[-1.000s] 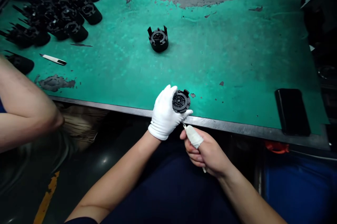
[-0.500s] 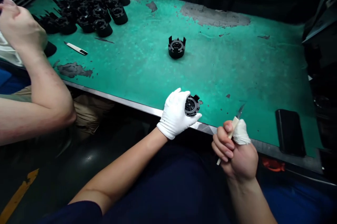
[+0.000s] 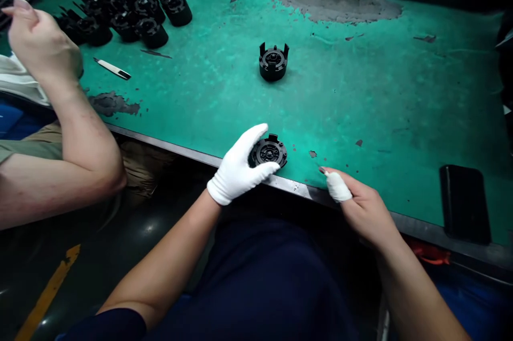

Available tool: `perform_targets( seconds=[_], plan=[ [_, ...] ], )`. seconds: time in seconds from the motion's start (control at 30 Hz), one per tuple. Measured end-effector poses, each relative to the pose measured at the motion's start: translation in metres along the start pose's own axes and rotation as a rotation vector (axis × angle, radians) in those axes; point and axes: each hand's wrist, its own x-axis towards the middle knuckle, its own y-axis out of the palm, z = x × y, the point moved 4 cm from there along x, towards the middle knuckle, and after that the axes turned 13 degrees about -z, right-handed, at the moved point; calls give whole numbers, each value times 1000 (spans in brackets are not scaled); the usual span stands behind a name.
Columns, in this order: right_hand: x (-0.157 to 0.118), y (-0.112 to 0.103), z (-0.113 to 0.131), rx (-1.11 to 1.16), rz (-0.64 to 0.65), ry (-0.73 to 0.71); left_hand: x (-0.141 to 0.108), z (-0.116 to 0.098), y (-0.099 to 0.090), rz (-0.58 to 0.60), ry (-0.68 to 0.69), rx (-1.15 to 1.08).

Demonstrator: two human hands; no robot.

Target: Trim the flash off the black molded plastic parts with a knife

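Observation:
My left hand (image 3: 242, 165), in a white glove, is closed around the left side of a round black plastic part (image 3: 269, 153) at the table's near edge. Its thumb lies along the part's near rim, and a clip stands up at the far rim. To the right, my right hand (image 3: 356, 191), its thumb wrapped in white, grips a craft knife (image 3: 321, 170). Only a little of the knife shows beyond the fingertips, apart from the black part; the hand hides the handle. Farther back, a second round black part (image 3: 273, 64) stands on the table with its prongs upward.
The green table (image 3: 340, 90) has worn grey patches. Many black parts (image 3: 136, 9) crowd its far left. A white-handled knife (image 3: 112, 68) lies before them, by another person's bent arm (image 3: 86, 122). At the right lies a black phone (image 3: 465, 204).
My right hand has turned over, bringing the knife down toward the table. My left hand and its black part have shifted left, the part now lying flatter. The view has moved slightly.

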Motion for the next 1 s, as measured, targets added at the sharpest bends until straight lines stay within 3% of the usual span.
perform_targets(
  seconds=[0.2, 0.3, 0.43, 0.53, 0.67, 0.73, 0.87, 1.0],
  plan=[
    [55, 13, 31, -424, 144, -358, -8, -8, 24, -238, -57, 92],
    [70, 14, 38, -548, 195, -475, -9, -6, 28, -260, -33, 106],
    [76, 13, 46, -676, 168, -586, -8, -3, 26, -276, 7, 115],
    [82, 13, 47, -757, 158, -613, -7, -3, 25, -289, 23, 124],
    [102, -5, 35, -914, -2, -439, -6, -5, 26, -294, 38, 127],
    [106, -12, 33, -866, -44, -426, -6, -5, 26, -296, 43, 125],
    [89, -4, 43, -662, 124, -601, -7, -3, 27, -302, 46, 117],
    [85, 7, 46, -728, 165, -602, -9, -1, 28, -303, 22, 110]
  ],
)
